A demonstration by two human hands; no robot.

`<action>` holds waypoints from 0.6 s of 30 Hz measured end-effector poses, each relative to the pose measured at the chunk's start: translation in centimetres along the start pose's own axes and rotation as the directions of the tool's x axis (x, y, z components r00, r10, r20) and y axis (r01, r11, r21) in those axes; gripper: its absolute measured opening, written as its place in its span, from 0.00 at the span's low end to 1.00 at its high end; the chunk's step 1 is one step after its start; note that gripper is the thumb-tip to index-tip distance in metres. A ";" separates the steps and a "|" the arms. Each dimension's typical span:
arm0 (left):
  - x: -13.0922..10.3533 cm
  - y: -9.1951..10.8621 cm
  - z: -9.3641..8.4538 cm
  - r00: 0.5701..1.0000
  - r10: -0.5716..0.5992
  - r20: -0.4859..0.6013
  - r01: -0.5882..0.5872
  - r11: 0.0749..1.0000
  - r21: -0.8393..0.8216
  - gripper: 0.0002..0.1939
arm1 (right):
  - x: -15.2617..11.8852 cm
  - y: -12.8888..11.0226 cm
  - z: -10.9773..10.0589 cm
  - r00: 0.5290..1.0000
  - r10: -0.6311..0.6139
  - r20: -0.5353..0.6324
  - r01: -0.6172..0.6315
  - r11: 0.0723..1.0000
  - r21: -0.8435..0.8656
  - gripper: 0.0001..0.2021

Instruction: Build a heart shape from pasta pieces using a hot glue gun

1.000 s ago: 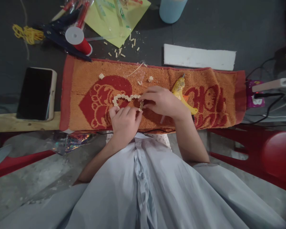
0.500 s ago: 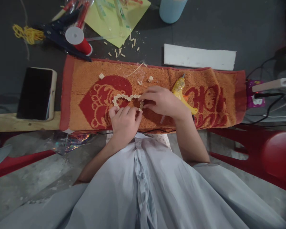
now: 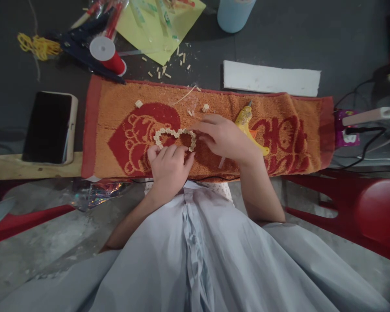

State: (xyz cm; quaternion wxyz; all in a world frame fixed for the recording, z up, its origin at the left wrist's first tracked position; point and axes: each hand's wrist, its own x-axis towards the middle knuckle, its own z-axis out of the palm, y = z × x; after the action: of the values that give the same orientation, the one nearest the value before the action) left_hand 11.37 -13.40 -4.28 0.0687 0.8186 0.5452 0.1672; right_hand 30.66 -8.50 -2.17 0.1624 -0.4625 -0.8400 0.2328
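A small heart-shaped outline (image 3: 174, 132) built from short pale wooden bits lies on the orange and red towel (image 3: 117, 93). My left hand (image 3: 169, 164) grips its lower side with curled fingers, which hide the bottom of the heart. By the heart's upper right, my right hand (image 3: 219, 138) has its fingers apart with nothing visible in them; its fingertips are close to the outline. To the right of that hand lies a yellow glue gun (image 3: 245, 123), nozzle pointing away from me. Two small pale clusters, one on the left (image 3: 138, 104) and one on the right (image 3: 206, 107), sit farther back.
Beyond the towel are scattered wooden bits (image 3: 164, 69), a yellow sheet (image 3: 152, 41), a red thread spool (image 3: 112, 58), yellow string (image 3: 40, 47), a white strip (image 3: 271, 78) and a blue container (image 3: 234, 16). A phone (image 3: 47, 128) lies left; cables (image 3: 367, 130) run at right.
My right hand has drawn slightly back and to the right, uncovering the heart's right side. My left hand stays on the heart's lower side.
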 end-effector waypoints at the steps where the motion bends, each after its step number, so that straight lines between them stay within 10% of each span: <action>1: 0.0 0.0 0.0 1.000 -0.005 0.006 0.005 1.000 -0.007 0.10 | 0.1 0.0 0.0 1.000 -0.003 0.005 0.003 1.000 -0.003 0.20; 18: -0.2 0.0 0.0 1.000 0.011 -0.026 -0.010 1.000 0.025 0.11 | -0.9 0.1 0.3 0.995 0.085 -0.045 -0.087 0.995 -0.055 0.13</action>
State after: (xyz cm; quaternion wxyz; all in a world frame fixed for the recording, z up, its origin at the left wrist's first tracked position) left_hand 11.34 -13.57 -4.26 0.0505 0.8201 0.5437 0.1712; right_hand 31.03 -9.34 -2.51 0.1570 -0.5075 -0.8218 0.2058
